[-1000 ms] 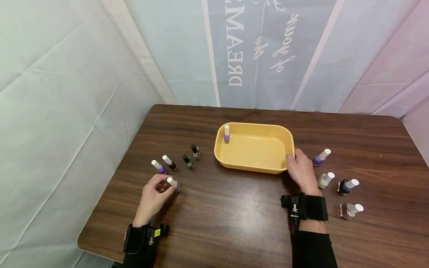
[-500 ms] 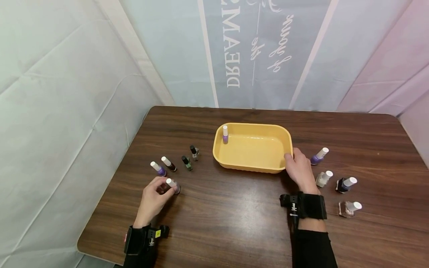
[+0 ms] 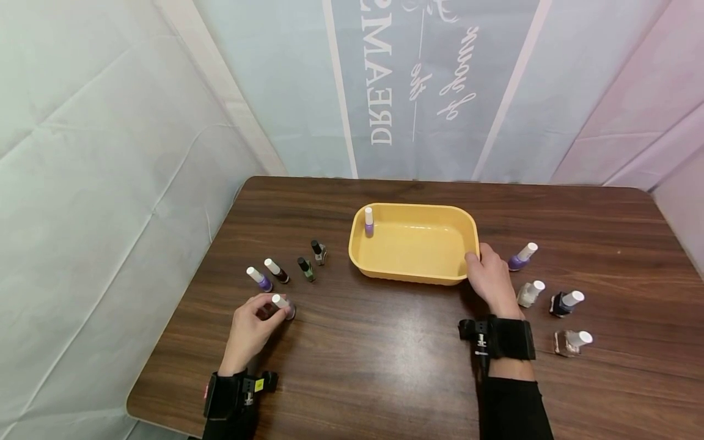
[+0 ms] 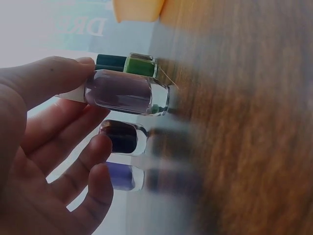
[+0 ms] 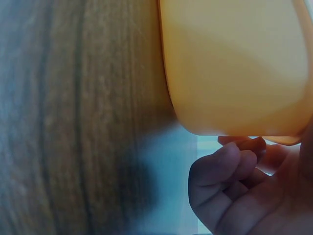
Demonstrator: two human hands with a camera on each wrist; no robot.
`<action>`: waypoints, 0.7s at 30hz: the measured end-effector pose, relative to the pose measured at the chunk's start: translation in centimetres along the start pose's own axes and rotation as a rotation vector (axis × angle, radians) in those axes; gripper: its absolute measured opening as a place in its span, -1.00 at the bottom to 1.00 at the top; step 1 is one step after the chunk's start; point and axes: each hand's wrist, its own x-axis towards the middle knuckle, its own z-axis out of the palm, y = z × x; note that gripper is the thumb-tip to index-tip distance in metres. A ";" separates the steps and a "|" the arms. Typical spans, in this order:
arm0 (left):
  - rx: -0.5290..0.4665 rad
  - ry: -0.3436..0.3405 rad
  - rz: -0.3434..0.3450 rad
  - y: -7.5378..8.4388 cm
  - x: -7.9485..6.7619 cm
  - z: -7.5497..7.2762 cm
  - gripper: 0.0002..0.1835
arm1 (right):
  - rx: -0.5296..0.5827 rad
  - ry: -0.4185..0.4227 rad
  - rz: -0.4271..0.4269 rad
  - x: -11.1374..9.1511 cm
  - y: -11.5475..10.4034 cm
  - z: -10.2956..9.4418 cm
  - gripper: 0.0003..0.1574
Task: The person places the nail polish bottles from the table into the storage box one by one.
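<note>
My left hand [image 3: 250, 330] pinches a mauve-grey nail polish bottle [image 4: 120, 92] by its white cap between thumb and fingers. The bottle stands on the table at the left. Beyond it in the left wrist view are a green nail polish bottle [image 4: 141, 66], a dark one [image 4: 120, 137] and a purple one [image 4: 121, 176]. My right hand [image 3: 492, 278] grips the right rim of a yellow tray [image 3: 412, 277], thumb over the edge and fingers outside. Inside the tray's left end stands a lilac nail polish bottle [image 3: 369, 229] with a white cap.
A clear-looking bottle with a black cap [image 3: 318, 252] stands left of the tray. To the right of my right hand are a purple bottle [image 3: 518, 261], a whitish one [image 3: 528, 296], a dark blue one [image 3: 562, 304] and a pale brown one [image 3: 566, 343]. A curtain [image 3: 286, 91] hangs behind the table.
</note>
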 end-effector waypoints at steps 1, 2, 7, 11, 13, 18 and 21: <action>0.004 0.001 -0.004 0.0 0.0 0.0 -0.75 | 0.000 -0.001 0.000 0.0 0.0 0.0 -0.41; 0.008 0.002 -0.005 0.1 -0.1 0.0 -0.75 | 0.000 -0.003 0.000 0.0 0.0 0.0 -0.41; 0.017 0.011 0.002 0.1 -0.2 0.0 -0.75 | 0.004 -0.009 0.003 0.0 0.1 0.0 -0.41; 0.028 0.028 0.017 0.1 -0.1 0.0 -0.76 | 0.007 -0.014 0.009 0.1 0.1 0.0 -0.40; 0.031 0.037 0.019 0.1 -0.1 0.0 -0.76 | 0.006 -0.014 0.011 0.1 0.1 0.0 -0.41; 0.027 0.050 0.025 0.3 0.0 0.1 -0.75 | 0.014 -0.014 0.008 0.0 0.1 0.0 -0.40; 0.027 0.056 0.031 0.4 0.0 0.1 -0.76 | 0.018 -0.012 0.006 0.0 0.1 0.0 -0.40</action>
